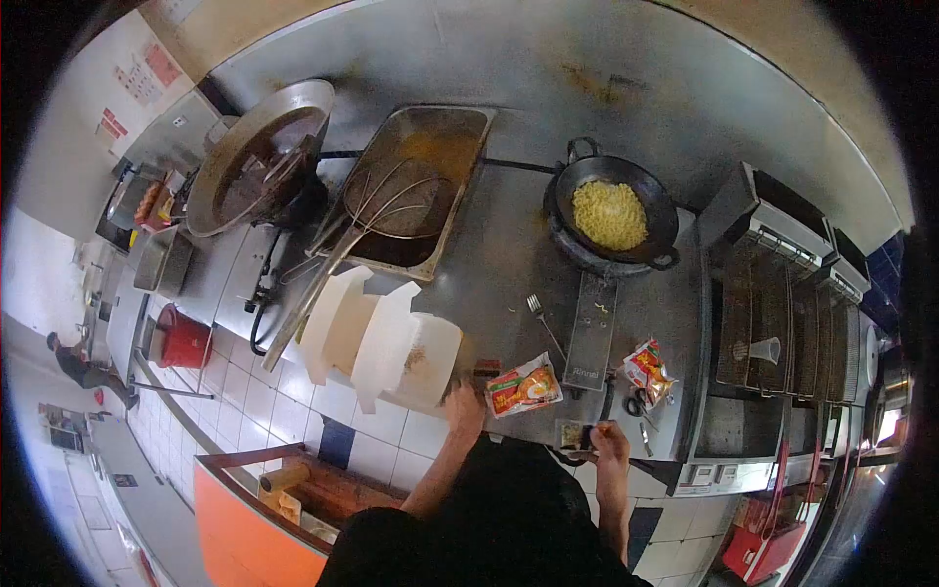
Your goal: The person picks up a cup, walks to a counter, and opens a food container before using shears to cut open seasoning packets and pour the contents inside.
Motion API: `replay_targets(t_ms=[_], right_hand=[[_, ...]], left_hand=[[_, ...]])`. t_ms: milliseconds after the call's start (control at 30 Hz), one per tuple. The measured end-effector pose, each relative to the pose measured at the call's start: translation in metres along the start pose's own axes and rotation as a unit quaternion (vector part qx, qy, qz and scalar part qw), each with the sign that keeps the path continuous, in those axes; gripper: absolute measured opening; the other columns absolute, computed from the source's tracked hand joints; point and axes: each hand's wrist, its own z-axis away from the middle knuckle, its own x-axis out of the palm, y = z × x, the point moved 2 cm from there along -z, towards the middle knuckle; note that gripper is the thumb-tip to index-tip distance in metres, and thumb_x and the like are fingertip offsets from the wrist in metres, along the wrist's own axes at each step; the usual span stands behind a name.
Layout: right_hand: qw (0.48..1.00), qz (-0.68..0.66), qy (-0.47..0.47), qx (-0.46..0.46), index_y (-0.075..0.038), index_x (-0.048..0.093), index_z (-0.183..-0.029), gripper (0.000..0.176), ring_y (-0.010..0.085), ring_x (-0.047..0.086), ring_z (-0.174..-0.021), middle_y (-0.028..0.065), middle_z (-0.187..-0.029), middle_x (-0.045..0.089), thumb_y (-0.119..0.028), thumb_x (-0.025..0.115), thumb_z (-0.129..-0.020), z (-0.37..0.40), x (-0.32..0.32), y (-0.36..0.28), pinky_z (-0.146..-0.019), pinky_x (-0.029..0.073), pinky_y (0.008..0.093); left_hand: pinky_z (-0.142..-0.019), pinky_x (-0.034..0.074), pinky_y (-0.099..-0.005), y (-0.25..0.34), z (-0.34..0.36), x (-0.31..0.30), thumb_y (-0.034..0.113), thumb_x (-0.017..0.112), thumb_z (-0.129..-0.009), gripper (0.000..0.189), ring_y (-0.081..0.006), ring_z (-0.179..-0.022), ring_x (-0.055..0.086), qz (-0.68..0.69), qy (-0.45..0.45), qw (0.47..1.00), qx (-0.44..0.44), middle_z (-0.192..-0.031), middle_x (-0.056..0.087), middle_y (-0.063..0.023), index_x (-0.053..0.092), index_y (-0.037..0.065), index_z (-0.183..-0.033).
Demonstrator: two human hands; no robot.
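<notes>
My right hand (pixel 609 445) is closed on a small sachet (pixel 571 434), partly clear with dark contents, at the counter's front edge. At the near right corner of an unfolded white paper food box (pixel 425 352) is my left hand (pixel 466 409); its fingers are too blurred to show whether they grip the box. Between the hands lies a red and white instant noodle packet (pixel 526 385). A small dark red sachet (pixel 486 367) sits behind it. Scissors (pixel 637 402) rest against a second, crumpled noodle packet (pixel 649 372), and a fork (pixel 544 321) lies farther back.
Yellow noodles (pixel 608 214) fill a black wok (pixel 564 196) on the stove. A whisk (pixel 333 259) leans across an oily metal tray (pixel 479 122). A large wok (pixel 210 186) stands left, fryer baskets (pixel 787 313) right. Behind on the left is another person (pixel 83 367).
</notes>
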Motion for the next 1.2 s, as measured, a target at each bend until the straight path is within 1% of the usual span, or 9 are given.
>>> replay_targets(t_ms=[100,167,367,500,600,700,767,800,1200], right_hand=[[0.999,0.028,-0.035,-0.018,-0.002,0.059,-0.098,0.008,0.0100,0.059,-0.080,0.0025,-0.087,0.058,-0.008,0.061,-0.093,-0.004,0.012,-0.006,-0.068,0.058,0.0314],[0.966,0.212,-0.110,-0.094,0.000,0.060,-0.098,0.010,0.0111,0.060,-0.083,0.0035,-0.089,0.060,-0.008,0.062,-0.093,-0.009,0.021,-0.004,-0.074,0.054,0.0298],[0.899,0.297,-0.160,-0.281,-0.003,0.068,-0.097,0.014,0.0227,0.064,-0.094,0.0105,-0.100,0.066,-0.001,0.068,-0.083,-0.019,0.093,-0.034,-0.074,0.054,0.0307],[0.851,0.319,-0.208,-0.362,-0.003,0.069,-0.097,0.013,0.0261,0.051,-0.119,0.0122,-0.125,0.057,-0.007,0.069,-0.084,-0.025,0.128,-0.054,-0.096,0.045,0.0388],[0.863,0.261,-0.220,-0.373,-0.005,0.069,-0.097,0.011,0.0241,0.054,-0.119,0.0115,-0.133,0.054,-0.008,0.068,-0.087,-0.024,0.144,-0.071,-0.098,0.043,0.0401],[0.926,0.057,-0.293,-0.231,-0.004,0.068,-0.096,0.007,0.0186,0.058,-0.112,0.0095,-0.127,0.059,-0.008,0.064,-0.091,-0.033,0.146,-0.059,-0.097,0.043,0.0363],[0.940,0.072,-0.300,-0.147,-0.006,0.068,-0.099,0.009,0.0117,0.057,-0.096,0.0001,-0.101,0.066,-0.010,0.065,-0.092,-0.031,0.150,-0.053,-0.084,0.044,0.0294],[0.944,0.047,-0.283,-0.164,-0.003,0.067,-0.096,0.007,0.0044,0.054,-0.083,-0.0031,-0.086,0.063,-0.010,0.065,-0.093,-0.021,0.156,-0.058,-0.073,0.042,0.0227],[0.950,0.079,-0.018,-0.301,-0.002,0.061,-0.102,0.010,0.0047,0.053,-0.081,-0.0012,-0.091,0.059,-0.010,0.062,-0.096,0.061,0.230,-0.034,-0.073,0.043,0.0214]], left_hand=[[-0.077,0.051,-0.0522,-0.024,-0.002,0.020,0.014,0.066,-0.081,0.029,-0.0446,-0.090,0.063,0.005,-0.025,0.999,0.020,-0.102,0.062,-0.0235,0.058,0.000,-0.105],[-0.075,0.050,-0.0523,-0.032,-0.004,0.023,0.014,0.065,-0.082,0.023,-0.0436,-0.088,0.062,0.081,-0.011,0.994,0.070,-0.096,0.063,-0.0224,0.059,0.001,-0.099],[-0.067,0.047,-0.0463,0.039,0.001,-0.091,0.004,0.067,-0.080,0.011,-0.0357,-0.076,0.061,0.109,0.128,0.972,0.162,-0.086,0.063,-0.0159,0.057,0.004,-0.083],[-0.070,0.048,-0.0420,0.078,0.001,-0.170,0.001,0.066,-0.079,0.013,-0.0328,-0.082,0.062,0.098,0.145,0.930,0.324,-0.087,0.064,-0.0144,0.058,0.004,-0.088],[-0.074,0.050,-0.0352,0.084,0.008,-0.193,-0.005,0.063,-0.077,0.020,-0.0265,-0.083,0.062,0.182,0.020,0.902,0.390,-0.089,0.063,-0.0120,0.058,0.002,-0.094],[-0.080,0.051,-0.0295,0.081,0.012,-0.200,-0.007,0.062,-0.081,0.018,-0.0167,-0.086,0.062,0.319,-0.174,0.868,0.339,-0.092,0.062,-0.0088,0.057,0.000,-0.097],[-0.077,0.052,-0.0292,0.081,0.014,-0.209,0.002,0.063,-0.088,0.011,-0.0145,-0.087,0.065,0.374,-0.209,0.859,0.282,-0.088,0.064,-0.0087,0.058,-0.001,-0.096],[-0.072,0.053,-0.0278,0.077,0.012,-0.208,0.005,0.062,-0.091,0.009,-0.0107,-0.082,0.063,0.369,-0.197,0.862,0.286,-0.085,0.063,-0.0070,0.057,-0.002,-0.096],[-0.062,0.055,-0.0292,0.033,0.023,-0.238,0.010,0.068,-0.089,0.015,-0.0166,-0.078,0.071,0.334,-0.068,0.900,0.272,-0.090,0.072,-0.0139,0.066,-0.001,-0.100]])
